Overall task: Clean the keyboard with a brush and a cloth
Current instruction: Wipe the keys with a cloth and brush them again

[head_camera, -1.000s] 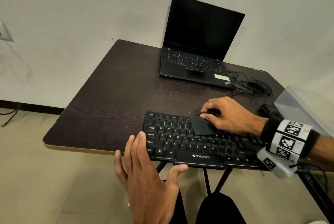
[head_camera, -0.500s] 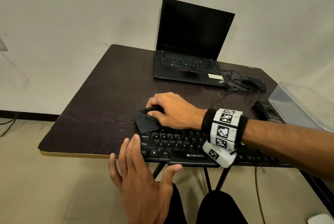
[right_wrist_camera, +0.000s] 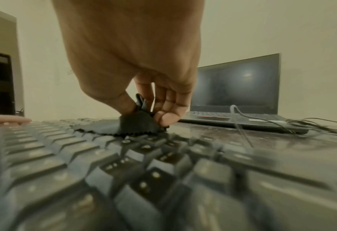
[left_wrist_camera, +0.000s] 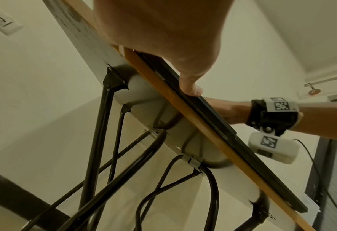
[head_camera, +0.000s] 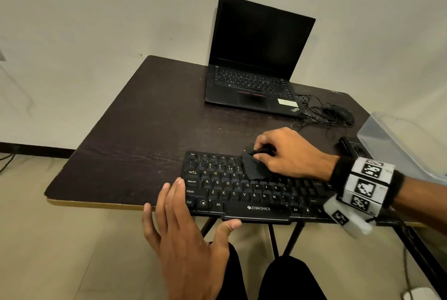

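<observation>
A dark cloth (head_camera: 254, 168) is being pinched in the grip of the right hand (head_camera: 289, 152) — thumb on one side, fingertips (right_wrist_camera: 164, 116) on the other — and is being pressed onto the upper key rows of the black keyboard (head_camera: 242, 191). The keyboard's near left corner is being steadied by the left hand (head_camera: 186, 232), fingers straight on the edge, thumb against the front rim. The keyboard is lying at the near edge of the dark counter (head_camera: 145, 130) — an open laptop (head_camera: 256, 58) is standing well behind it
</observation>
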Available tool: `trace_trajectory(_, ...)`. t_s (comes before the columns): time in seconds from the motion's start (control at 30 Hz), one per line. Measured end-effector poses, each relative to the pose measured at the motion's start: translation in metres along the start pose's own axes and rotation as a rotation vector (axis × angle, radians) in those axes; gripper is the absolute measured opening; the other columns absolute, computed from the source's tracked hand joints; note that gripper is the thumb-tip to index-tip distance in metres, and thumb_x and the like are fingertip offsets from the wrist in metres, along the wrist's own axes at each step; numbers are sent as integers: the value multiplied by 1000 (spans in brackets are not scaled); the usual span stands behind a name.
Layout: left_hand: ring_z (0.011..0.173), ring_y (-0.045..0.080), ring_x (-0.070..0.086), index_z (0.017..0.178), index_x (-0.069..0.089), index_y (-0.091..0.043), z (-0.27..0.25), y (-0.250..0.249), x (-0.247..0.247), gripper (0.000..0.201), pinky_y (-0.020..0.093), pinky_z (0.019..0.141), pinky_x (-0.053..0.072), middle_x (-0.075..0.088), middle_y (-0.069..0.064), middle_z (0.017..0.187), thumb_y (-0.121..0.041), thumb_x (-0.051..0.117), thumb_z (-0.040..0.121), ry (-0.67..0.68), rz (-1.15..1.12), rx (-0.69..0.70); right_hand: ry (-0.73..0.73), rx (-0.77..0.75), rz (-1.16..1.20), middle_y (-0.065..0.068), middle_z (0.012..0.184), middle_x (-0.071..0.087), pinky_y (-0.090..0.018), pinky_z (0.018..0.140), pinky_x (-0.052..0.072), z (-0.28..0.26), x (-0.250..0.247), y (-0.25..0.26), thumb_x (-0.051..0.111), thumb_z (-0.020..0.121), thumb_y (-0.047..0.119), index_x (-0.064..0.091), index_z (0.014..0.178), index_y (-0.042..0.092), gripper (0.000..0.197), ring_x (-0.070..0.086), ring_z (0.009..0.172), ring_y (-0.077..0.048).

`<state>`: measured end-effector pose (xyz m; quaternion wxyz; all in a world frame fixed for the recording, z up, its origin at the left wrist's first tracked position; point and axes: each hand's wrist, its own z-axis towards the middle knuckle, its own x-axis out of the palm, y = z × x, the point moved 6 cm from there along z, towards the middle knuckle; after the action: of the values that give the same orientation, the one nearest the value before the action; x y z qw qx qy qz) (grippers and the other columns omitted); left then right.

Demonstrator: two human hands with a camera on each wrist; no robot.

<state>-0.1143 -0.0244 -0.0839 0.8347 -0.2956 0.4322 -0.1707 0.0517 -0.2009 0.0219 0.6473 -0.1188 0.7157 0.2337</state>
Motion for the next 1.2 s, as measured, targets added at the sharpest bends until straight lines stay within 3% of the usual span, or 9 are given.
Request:
trace_trajectory(0.17,152,30,38,149,46,-3,-1,0,0,111,49,131,8,53,10,152,-86,52,76,-2,17,-5,85,-84,69,-1,104,81,-25,82,43,41,13,57,67,103,24,80,105,18,15,67,92,-17)
trace_trajectory(0.33,153,30,37,150,46,-4,-1,0,0,110,49,131,7,53,11,152,-84,52,75,0,11,-9,77,-170,96,-5,107,80,-26,84,43,71,22,112,66,104,24,81,108,15,17,71,103,-24)
trace_trajectory(0.43,153,30,38,149,46,-5,0,0,0,109,48,131,6,54,10,151,-85,52,76,13,11,-10,81,-210,75,-5,106,79,-27,84,45,73,24,121,67,104,27,80,110,15,18,70,102,-23)
trace_trajectory(0.57,153,29,37,151,45,-4,-1,1,0,111,49,131,7,53,9,152,-87,51,77,28,17,-3,53,-197,58,3,91,74,-26,79,45,59,17,97,69,103,28,79,104,19,13,68,88,-18)
trace_trajectory(0.83,156,26,32,153,41,-5,-2,0,-1,112,46,132,3,49,7,156,-88,49,78,30,4,0,38,-43,-31,3,96,81,-32,82,54,1,-1,3,71,101,25,80,103,22,9,72,88,-16)
trace_trajectory(1.0,156,27,32,154,40,-5,-2,1,-1,112,46,132,1,48,8,157,-85,52,77,38,1,-2,-12,5,-50,13,82,74,-14,66,43,-22,-9,-29,76,99,25,79,98,23,4,60,68,2)
trace_trajectory(1.1,157,27,32,155,40,-5,-2,1,-1,112,47,132,1,48,7,157,-84,53,77,30,-17,-18,-27,-1,-29,13,74,70,-19,66,41,-22,-4,-27,78,96,24,73,87,28,11,60,64,1)
trace_trajectory(1.2,157,27,31,155,40,-4,-3,0,0,111,46,132,0,46,7,158,-83,53,78,13,-49,-27,-12,-28,29,16,69,66,-13,64,39,-14,1,-18,76,94,17,65,78,29,24,62,67,3)
